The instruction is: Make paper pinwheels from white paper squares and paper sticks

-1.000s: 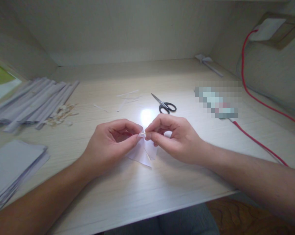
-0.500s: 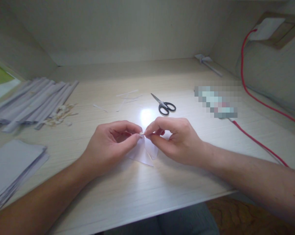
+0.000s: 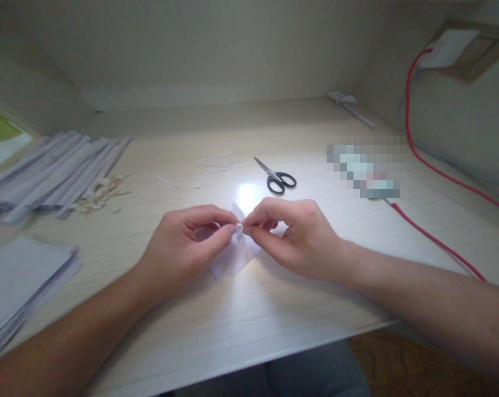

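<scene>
Centrally, the fingers [image 3: 228,230] of the left hand [image 3: 183,248] and those of the right hand [image 3: 299,234] met tip to tip, both sets closed in a pinch on the gathered middle of a small piece of white paper [image 3: 235,256]. The paper fanned out below the pinch and lay low over the bench [image 3: 249,320], between the two hands, with a smaller flap sticking up just above the fingertips. Both forearms reached in from the near edge of the bench. Just beyond the hands lay black-handled scissors [image 3: 276,177], blades shut, with a few thin paper slivers [image 3: 212,165] to their left. Farther left sat a row of long grey paper strips [image 3: 54,176], and a stack of grey sheets [image 3: 21,281] near the front left corner. A red cable [image 3: 431,234] ran along the right side.
</scene>
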`<state>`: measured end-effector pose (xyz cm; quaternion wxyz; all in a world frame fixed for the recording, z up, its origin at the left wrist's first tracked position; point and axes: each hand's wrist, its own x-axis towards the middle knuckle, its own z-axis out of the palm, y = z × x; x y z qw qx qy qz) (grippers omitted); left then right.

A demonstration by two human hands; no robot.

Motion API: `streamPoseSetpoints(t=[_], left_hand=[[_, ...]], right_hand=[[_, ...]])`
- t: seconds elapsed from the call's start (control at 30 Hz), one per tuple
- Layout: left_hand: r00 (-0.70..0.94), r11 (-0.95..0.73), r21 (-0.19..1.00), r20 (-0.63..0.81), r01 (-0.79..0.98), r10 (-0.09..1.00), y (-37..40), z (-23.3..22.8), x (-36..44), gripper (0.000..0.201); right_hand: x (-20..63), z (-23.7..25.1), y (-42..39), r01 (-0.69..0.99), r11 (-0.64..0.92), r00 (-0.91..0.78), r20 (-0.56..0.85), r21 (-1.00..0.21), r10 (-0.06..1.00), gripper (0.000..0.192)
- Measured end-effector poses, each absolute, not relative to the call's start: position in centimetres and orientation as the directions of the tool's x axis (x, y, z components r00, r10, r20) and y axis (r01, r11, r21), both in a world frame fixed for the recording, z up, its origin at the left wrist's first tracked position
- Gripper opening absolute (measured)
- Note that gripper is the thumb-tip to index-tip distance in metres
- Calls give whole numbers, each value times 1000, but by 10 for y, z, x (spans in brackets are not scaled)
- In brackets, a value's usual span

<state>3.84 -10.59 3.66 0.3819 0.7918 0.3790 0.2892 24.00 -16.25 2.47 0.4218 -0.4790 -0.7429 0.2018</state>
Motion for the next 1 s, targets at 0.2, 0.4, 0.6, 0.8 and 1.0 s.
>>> streamPoseSetpoints(t=[0.2,0.4,0.6,0.8,1.0], left_hand=[[546,-457,790,190,408,816,-106,34,40,10],[549,-460,794,196,398,813,-107,35,40,10],[534,-498,758,236,422,812,-108,35,40,10],[581,-620,657,324,429,746,-108,33,38,12],[596,-643,624,331,444,732,-108,31,37,11]], right_hand=[[238,25,-162,431,371,-153,339,-822,928,4],[237,24,-162,387,311,-122,286,-868,950,4],[237,25,-160,368,236,-120,206,-899,971,8],[237,26,-160,357,239,-134,204,-903,970,5],[237,26,-160,373,226,-145,183,-900,972,7]])
